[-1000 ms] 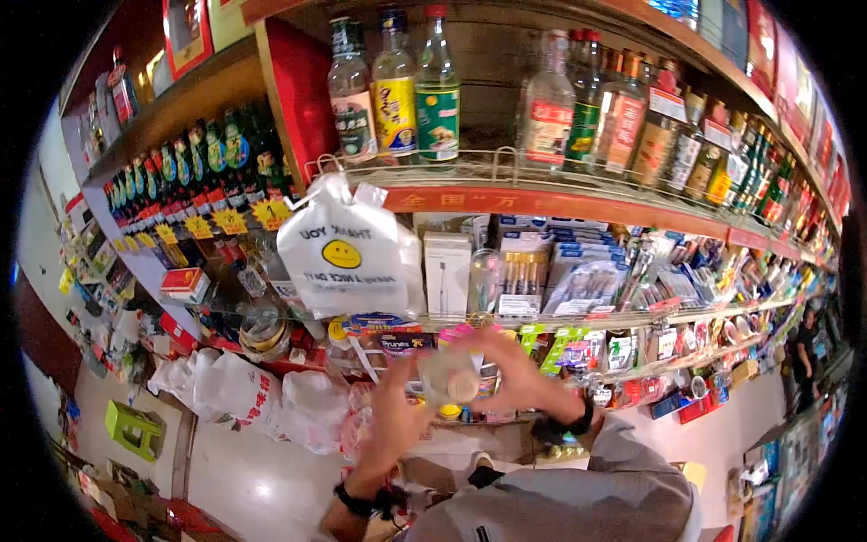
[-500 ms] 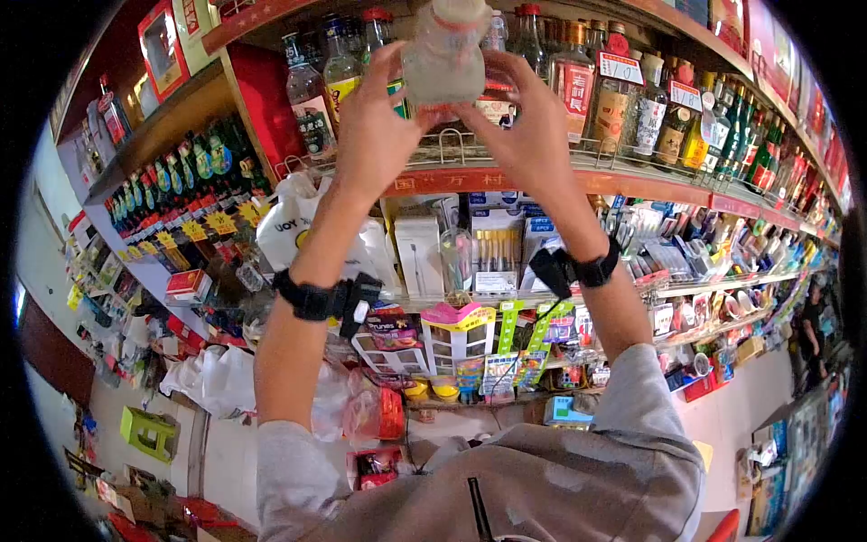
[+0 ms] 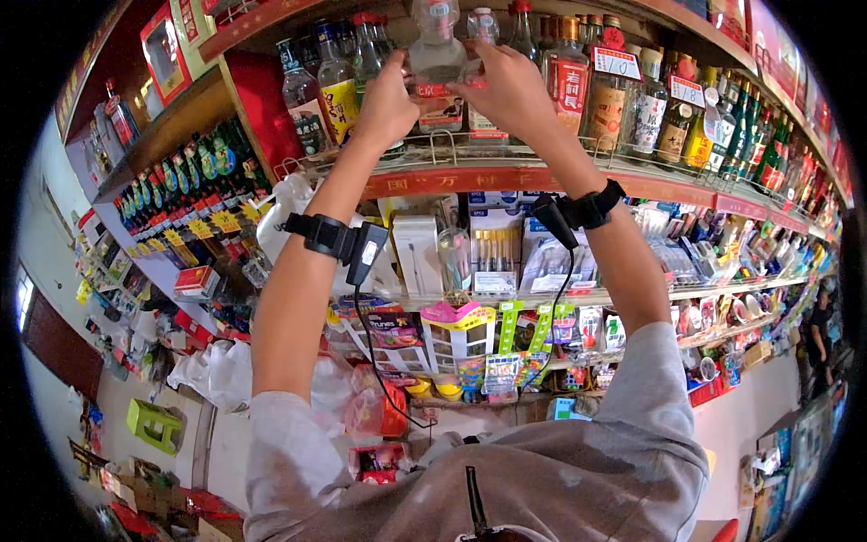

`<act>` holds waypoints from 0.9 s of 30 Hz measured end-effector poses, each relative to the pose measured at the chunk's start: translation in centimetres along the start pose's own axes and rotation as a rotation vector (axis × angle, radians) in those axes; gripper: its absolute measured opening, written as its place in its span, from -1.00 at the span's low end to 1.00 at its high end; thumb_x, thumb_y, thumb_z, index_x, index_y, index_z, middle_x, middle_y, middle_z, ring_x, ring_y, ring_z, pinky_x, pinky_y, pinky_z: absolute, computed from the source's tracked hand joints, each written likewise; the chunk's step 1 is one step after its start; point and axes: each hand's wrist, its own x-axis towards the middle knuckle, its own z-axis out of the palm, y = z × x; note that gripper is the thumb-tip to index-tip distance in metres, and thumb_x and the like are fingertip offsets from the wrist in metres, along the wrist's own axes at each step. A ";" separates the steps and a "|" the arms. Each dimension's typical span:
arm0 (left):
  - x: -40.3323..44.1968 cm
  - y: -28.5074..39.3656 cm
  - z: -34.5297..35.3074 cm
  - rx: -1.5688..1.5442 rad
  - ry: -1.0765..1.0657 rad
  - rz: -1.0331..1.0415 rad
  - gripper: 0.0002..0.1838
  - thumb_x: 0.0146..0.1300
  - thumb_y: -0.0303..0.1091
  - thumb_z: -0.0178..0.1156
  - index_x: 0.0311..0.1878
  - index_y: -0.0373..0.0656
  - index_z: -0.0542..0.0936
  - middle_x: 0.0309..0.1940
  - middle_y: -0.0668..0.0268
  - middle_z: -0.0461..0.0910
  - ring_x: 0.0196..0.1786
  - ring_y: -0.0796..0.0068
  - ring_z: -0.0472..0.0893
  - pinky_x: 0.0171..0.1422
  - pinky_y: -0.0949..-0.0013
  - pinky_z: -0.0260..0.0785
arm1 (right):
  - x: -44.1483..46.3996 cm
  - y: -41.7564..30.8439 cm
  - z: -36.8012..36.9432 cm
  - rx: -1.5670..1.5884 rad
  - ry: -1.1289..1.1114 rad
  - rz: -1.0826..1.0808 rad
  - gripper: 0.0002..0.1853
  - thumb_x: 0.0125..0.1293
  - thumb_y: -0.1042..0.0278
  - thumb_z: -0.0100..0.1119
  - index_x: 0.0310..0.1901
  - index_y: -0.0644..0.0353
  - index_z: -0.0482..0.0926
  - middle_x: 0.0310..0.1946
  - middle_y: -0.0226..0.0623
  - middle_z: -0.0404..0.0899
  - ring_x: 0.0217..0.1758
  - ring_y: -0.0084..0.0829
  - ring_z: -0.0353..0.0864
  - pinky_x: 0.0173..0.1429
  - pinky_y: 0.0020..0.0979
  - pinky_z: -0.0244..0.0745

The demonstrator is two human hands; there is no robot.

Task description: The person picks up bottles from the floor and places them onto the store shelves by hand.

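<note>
A clear glass bottle [image 3: 437, 52] stands among the liquor bottles on the upper shelf, its top cut off by the edge of view. My left hand [image 3: 388, 107] has its thumb and fingers against the bottle's left side. On the other side, my right hand [image 3: 510, 90] curls around it, thumb toward its lower part. A red and white label [image 3: 440, 108] shows between my hands, low on the bottle. Close to my right hand is another clear bottle with a pale cap [image 3: 483, 25]. Left of my left hand stands a bottle with a yellow label [image 3: 340, 99].
A low wire rail [image 3: 442, 149] runs along the front of the shelf, above a red edge strip [image 3: 470, 181]. Price cards [image 3: 618, 63] hang before bottles at right. Boxed goods and snack packets fill lower shelves. A white bag [image 3: 284, 226] hangs at left.
Both hands have moved the bottle away from me, in toward the shelf row. My forearms reach further forward, and the wrist straps have turned, with their cables now hanging in view.
</note>
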 end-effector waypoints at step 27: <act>-0.5 -3.3 2.1 0.031 -0.249 -0.357 -0.15 0.18 -0.07 0.52 0.39 -0.27 0.31 0.12 0.07 0.67 0.14 0.28 0.67 0.28 0.22 0.49 | -9.5 6.6 -0.7 0.367 0.192 0.307 -0.84 0.37 0.51 0.21 -0.07 0.26 0.70 -0.34 -0.22 0.75 -0.42 -0.55 0.63 -0.30 -0.47 0.51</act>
